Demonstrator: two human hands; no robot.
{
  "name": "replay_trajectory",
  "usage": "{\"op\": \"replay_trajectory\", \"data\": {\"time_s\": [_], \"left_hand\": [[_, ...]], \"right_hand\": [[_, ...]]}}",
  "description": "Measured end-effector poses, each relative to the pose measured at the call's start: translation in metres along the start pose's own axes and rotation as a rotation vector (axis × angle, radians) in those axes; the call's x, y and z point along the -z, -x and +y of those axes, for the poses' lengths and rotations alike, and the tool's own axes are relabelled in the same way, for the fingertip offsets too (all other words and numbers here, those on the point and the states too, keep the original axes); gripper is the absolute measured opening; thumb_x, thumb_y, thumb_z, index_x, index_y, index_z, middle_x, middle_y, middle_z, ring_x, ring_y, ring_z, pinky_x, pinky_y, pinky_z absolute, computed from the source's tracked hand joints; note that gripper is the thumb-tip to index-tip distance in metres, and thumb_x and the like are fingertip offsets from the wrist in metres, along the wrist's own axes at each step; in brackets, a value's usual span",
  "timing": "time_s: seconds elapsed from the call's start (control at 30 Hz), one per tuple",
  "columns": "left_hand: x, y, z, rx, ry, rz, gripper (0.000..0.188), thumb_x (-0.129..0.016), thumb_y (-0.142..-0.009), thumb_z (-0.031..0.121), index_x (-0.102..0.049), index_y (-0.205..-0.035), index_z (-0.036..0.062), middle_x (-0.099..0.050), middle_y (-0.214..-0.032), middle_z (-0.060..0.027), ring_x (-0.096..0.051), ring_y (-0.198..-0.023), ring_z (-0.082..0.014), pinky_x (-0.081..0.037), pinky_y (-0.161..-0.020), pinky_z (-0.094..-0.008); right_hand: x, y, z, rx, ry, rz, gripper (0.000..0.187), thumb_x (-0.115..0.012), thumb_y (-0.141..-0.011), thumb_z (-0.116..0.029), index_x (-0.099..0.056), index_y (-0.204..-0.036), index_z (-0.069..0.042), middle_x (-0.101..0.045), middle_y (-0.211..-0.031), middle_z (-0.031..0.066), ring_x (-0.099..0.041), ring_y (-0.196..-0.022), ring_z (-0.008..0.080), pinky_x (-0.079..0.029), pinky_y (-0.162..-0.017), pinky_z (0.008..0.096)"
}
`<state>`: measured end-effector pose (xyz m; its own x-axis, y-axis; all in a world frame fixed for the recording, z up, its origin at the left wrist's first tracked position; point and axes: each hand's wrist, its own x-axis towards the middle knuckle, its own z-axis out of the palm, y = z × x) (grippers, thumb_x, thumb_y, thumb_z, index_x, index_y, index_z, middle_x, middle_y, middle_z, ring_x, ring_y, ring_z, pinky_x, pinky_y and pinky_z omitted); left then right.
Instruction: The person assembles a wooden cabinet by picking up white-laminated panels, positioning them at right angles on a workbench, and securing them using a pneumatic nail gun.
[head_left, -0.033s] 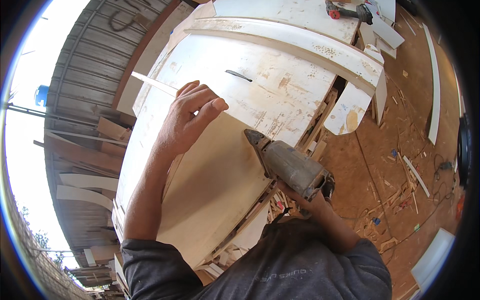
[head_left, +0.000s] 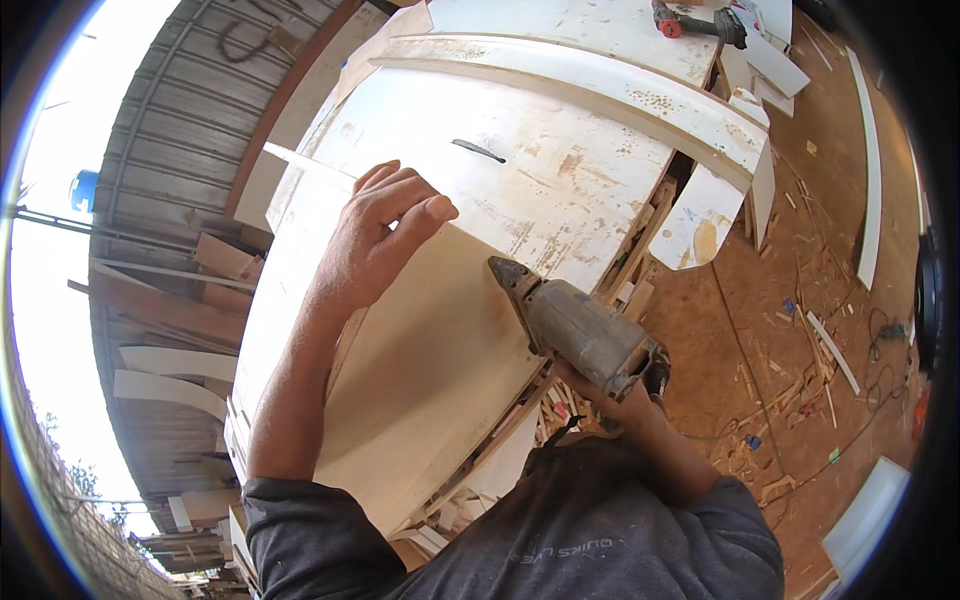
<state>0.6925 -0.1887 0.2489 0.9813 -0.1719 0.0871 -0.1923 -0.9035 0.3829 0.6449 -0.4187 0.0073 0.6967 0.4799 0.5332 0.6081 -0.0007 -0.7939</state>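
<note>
My left hand is over the far part of a pale plywood board, its fingers curled and its thumb pointing right. What lies under those fingers is hidden. A thin white strip runs out from behind the hand toward the left. My right hand is wrapped round the handle of a grey nail gun, mostly covered by the tool's body. The gun's dark nose rests at the board's far right corner. Both lie above a worn white worktable.
A long, raised beam crosses the worktable farther off. A cordless drill lies at the far right of the table. Wood scraps, a white strip and cables litter the brown floor at right. Curved boards stand at left.
</note>
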Motion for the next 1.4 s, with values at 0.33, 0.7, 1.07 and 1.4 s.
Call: {"op": "replay_trajectory", "data": {"time_s": [0.33,0.7,1.07,1.4], "left_hand": [[-0.001,0.0,-0.004,-0.014,-0.007,0.013,0.04,-0.056,-0.096,0.038,-0.063,-0.081,0.0013,-0.053,-0.072,-0.0051,-0.046,-0.076,-0.0193,-0.036,-0.09,-0.0367],[-0.001,0.001,-0.003,0.013,-0.017,0.006,0.042,-0.056,-0.095,0.04,-0.063,-0.08,0.0019,-0.053,-0.072,-0.0045,-0.046,-0.077,-0.0185,-0.036,-0.09,-0.0367],[-0.003,-0.006,0.001,-0.018,-0.127,-0.018,0.038,-0.048,-0.097,0.035,-0.067,-0.087,0.0034,-0.064,-0.082,-0.0058,-0.06,-0.087,-0.0205,-0.025,-0.113,-0.0474],[-0.013,-0.002,-0.005,0.025,-0.04,0.037,0.036,-0.056,-0.094,0.037,-0.065,-0.08,0.004,-0.064,-0.076,-0.0058,-0.059,-0.081,-0.0181,-0.025,-0.112,-0.0482]], "right_hand": [[-0.007,-0.005,-0.002,-0.064,-0.032,-0.042,0.027,-0.07,-0.083,-0.016,-0.065,-0.11,-0.014,-0.063,-0.112,0.0086,-0.059,-0.104,0.0328,-0.048,-0.089,0.0457],[0.002,-0.018,-0.012,-0.128,-0.101,-0.032,0.028,-0.068,-0.085,-0.017,-0.063,-0.112,-0.01,-0.062,-0.111,0.0107,-0.058,-0.101,0.0348,-0.048,-0.089,0.0444],[-0.011,0.01,0.01,-0.435,-0.373,-0.14,0.04,-0.065,-0.09,-0.031,-0.058,-0.122,-0.007,-0.056,-0.125,0.0136,-0.053,-0.114,0.0286,-0.042,-0.099,0.0407],[-0.02,0.076,0.032,-1.068,-1.065,0.274,0.016,-0.062,-0.091,-0.016,-0.058,-0.088,-0.001,-0.057,-0.067,0.0044,-0.055,-0.059,0.0136,-0.045,-0.057,0.0288]]}}
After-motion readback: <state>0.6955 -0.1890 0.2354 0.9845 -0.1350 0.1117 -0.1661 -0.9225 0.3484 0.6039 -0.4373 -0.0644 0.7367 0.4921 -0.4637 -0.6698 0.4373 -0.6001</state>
